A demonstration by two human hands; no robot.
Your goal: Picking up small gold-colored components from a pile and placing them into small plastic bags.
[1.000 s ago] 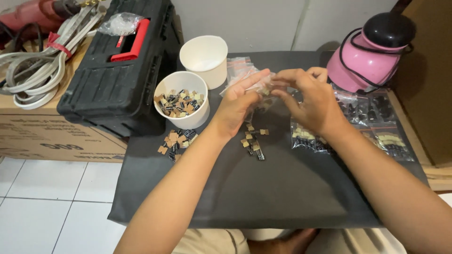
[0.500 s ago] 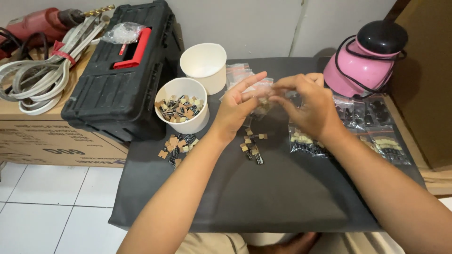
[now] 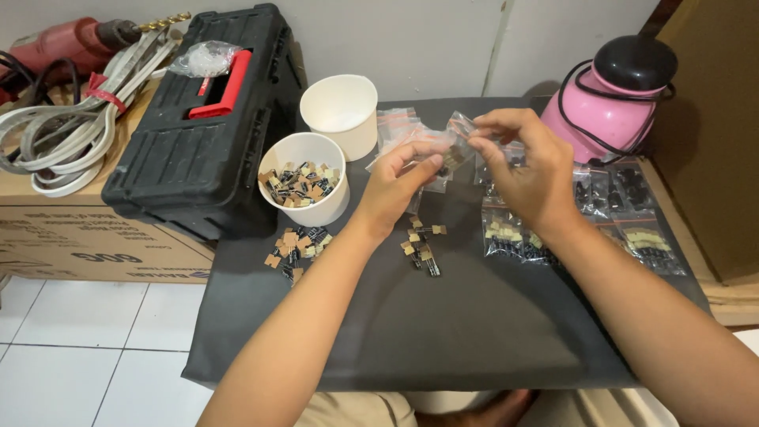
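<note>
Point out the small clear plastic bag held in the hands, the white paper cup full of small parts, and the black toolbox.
small clear plastic bag [image 3: 457,136], head view, upper corner.
white paper cup [image 3: 316,212], head view, front wall.
black toolbox [image 3: 178,158], head view, lid.

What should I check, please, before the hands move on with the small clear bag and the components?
1. Small clear bag held by both left hand and right hand: ok.
2. Bag mouth open: cannot tell.
3. Loose components within reach on the black mat: ok.
4. Full white cup upright: ok.
5. Empty white cup upright: ok.
6. Filled bags apart from loose parts: ok.
</note>
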